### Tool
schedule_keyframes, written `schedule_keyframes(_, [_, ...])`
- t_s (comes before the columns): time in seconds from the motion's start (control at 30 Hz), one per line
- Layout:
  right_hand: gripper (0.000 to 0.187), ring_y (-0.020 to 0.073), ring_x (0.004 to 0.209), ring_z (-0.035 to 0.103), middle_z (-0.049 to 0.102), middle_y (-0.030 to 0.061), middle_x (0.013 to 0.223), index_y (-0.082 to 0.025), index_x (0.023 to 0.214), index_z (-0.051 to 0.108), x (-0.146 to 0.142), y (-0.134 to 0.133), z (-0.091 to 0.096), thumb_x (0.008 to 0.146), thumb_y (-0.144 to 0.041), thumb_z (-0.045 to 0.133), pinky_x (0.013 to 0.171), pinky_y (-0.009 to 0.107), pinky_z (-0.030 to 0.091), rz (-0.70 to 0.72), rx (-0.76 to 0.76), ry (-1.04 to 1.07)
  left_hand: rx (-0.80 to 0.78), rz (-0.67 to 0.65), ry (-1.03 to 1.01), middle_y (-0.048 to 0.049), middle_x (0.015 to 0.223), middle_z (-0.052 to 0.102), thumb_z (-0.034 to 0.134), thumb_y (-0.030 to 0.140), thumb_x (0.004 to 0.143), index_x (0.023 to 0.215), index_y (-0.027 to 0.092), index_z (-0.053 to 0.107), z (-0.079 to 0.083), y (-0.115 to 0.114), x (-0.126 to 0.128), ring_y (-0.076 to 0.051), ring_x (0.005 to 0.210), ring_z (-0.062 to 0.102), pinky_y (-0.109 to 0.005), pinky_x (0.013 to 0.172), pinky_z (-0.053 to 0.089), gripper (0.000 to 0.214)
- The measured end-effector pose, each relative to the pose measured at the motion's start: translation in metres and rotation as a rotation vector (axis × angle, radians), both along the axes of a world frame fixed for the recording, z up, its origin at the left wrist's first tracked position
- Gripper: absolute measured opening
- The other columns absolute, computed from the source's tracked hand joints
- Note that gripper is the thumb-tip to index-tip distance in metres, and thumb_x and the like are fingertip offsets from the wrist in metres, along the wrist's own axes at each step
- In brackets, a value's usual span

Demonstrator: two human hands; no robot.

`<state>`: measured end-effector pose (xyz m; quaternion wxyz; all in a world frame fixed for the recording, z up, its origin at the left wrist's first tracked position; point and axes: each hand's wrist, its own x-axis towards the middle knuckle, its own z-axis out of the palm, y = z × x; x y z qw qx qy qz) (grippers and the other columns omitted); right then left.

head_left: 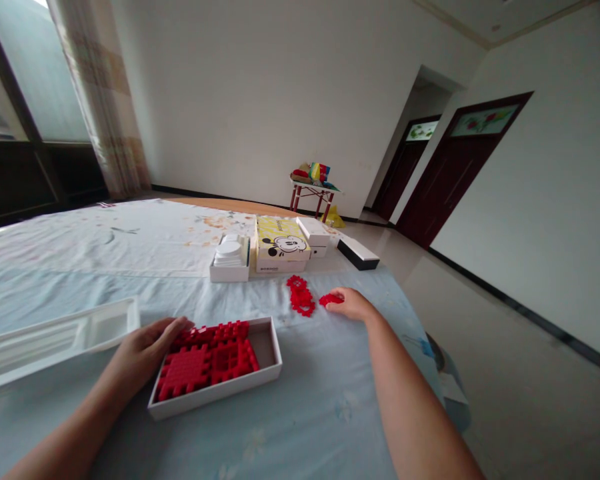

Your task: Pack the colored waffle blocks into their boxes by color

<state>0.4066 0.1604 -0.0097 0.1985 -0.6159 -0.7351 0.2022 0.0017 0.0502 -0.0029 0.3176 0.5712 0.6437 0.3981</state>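
Observation:
A shallow white box (267, 375) stands on the cloth in front of me, filled with red interlocking plastic blocks (184, 372) except at its right end. At its far left edge, my left hand (147, 343) is closed on the box, its fingertips beside the red blocks; part of the grip is hidden. Farther right, my right hand (351, 304) pinches a red toothed plastic block (330, 300) low over the cloth. Just left of that hand lie several red toothed blocks (301, 297), touching or overlapping one another.
A white plastic tray (87, 333) lies at left. Behind are a white box of round white pieces (229, 272), a yellow cartoon box (283, 248), white boxes (316, 233) and a black-and-white box (359, 255). The tablecloth (320, 400) drops off at right.

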Motion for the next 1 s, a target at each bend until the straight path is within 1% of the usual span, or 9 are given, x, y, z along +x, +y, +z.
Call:
schedule_keyframes(0.07, [0.038,0.0179,0.085,0.062,0.068,0.0058,0.095,-0.015,0.101,0.063,0.001,-0.002,0.003,0.067,-0.032,0.065,0.074,0.026,0.046,0.025,-0.037,0.022,0.007,-0.006,0.006,-0.0019,0.065,0.070,0.047,0.061,0.069,0.076,0.017,0.068,-0.001,0.000,-0.001,-0.021,0.067,0.063,-0.024,0.058,0.047,0.049])
schedule_keyframes(0.13, [0.036,0.0179,0.084,0.063,0.068,0.0058,0.094,-0.015,0.100,0.064,0.002,-0.003,0.005,0.068,-0.032,0.064,0.073,0.025,0.047,0.029,-0.052,0.032,0.013,-0.010,0.016,-0.0014,0.065,0.069,0.046,0.061,0.070,0.077,0.017,0.067,-0.002,0.001,-0.001,-0.021,0.066,0.062,-0.024,0.058,0.047,0.049])
schedule_keyframes(0.23, [0.036,0.0190,0.083,0.063,0.069,0.0065,0.092,-0.015,0.099,0.065,0.002,-0.005,0.007,0.069,-0.035,0.062,0.071,0.026,0.046,0.014,-0.052,0.024,0.015,-0.015,0.025,-0.0017,0.065,0.069,0.046,0.060,0.071,0.078,0.017,0.067,-0.002,0.000,-0.001,-0.021,0.067,0.062,-0.025,0.059,0.047,0.048])
schedule_keyframes(0.4, [0.033,0.0186,0.078,0.062,0.070,0.0040,0.083,-0.016,0.091,0.069,0.001,-0.010,0.011,0.069,-0.039,0.061,0.065,0.023,0.044,0.007,-0.026,-0.021,0.000,-0.025,0.001,-0.0028,0.068,0.069,0.045,0.061,0.070,0.079,0.016,0.066,-0.001,-0.001,0.000,-0.022,0.068,0.062,-0.026,0.061,0.047,0.051])
schedule_keyframes(0.5, [0.033,0.0185,0.075,0.062,0.069,0.0045,0.078,-0.015,0.086,0.069,-0.001,-0.010,0.014,0.074,-0.042,0.055,0.062,0.022,0.041,-0.043,0.019,-0.066,0.001,-0.018,0.013,-0.0029,0.068,0.069,0.043,0.063,0.069,0.077,0.016,0.065,-0.001,0.000,0.000,-0.021,0.068,0.062,-0.027,0.061,0.046,0.053])
schedule_keyframes(0.67, [0.032,0.0187,0.084,0.059,0.067,0.0085,0.087,-0.016,0.088,0.065,-0.002,-0.005,0.012,0.084,-0.033,0.038,0.069,0.024,0.037,-0.187,0.114,-0.151,0.002,-0.012,0.002,-0.0027,0.068,0.069,0.044,0.063,0.068,0.079,0.016,0.065,0.001,-0.001,0.000,-0.021,0.068,0.061,-0.027,0.062,0.046,0.053])
schedule_keyframes(0.73, [0.032,0.0191,0.086,0.058,0.067,0.0100,0.089,-0.016,0.093,0.062,-0.001,-0.003,0.010,0.086,-0.030,0.034,0.069,0.024,0.036,-0.241,0.131,-0.180,0.001,-0.007,-0.002,-0.0027,0.068,0.069,0.044,0.064,0.067,0.079,0.016,0.065,0.001,-0.002,0.000,-0.021,0.069,0.061,-0.027,0.061,0.046,0.053])
schedule_keyframes(0.83, [0.032,0.0181,0.089,0.058,0.066,0.0096,0.094,-0.018,0.102,0.058,0.000,-0.002,0.007,0.088,-0.028,0.032,0.070,0.024,0.036,-0.284,0.143,-0.206,-0.004,-0.011,-0.007,-0.0022,0.066,0.068,0.043,0.064,0.068,0.077,0.016,0.065,0.000,-0.002,0.000,-0.021,0.066,0.060,-0.027,0.059,0.045,0.053])
schedule_keyframes(1.0, [0.033,0.0175,0.087,0.058,0.066,0.0086,0.092,-0.020,0.090,0.061,0.000,-0.004,0.009,0.089,-0.031,0.029,0.069,0.024,0.035,-0.289,0.135,-0.229,0.000,-0.029,-0.003,-0.0016,0.067,0.067,0.043,0.061,0.071,0.078,0.016,0.064,-0.004,0.001,-0.002,-0.019,0.066,0.059,-0.026,0.060,0.044,0.051])
